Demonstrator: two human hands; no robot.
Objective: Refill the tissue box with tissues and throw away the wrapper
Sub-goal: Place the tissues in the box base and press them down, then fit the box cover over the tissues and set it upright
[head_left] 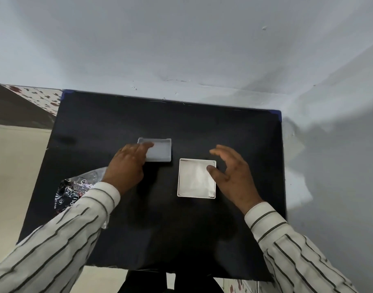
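Note:
A white square tissue box (194,178) sits open at the middle of the black table (160,229), with white tissues filling it to the rim. Its white lid (160,152) lies upside down to the back left of it. My left hand (127,166) rests on the lid's left edge, fingers over the rim. My right hand (232,174) hovers at the box's right side, fingers spread, thumb over the box's right edge, holding nothing. A crumpled clear wrapper (75,191) with dark print lies at the table's left edge, partly hidden by my left sleeve.
A pale wall runs behind and to the right of the table. Beige floor and a patterned tile strip (37,98) show on the left.

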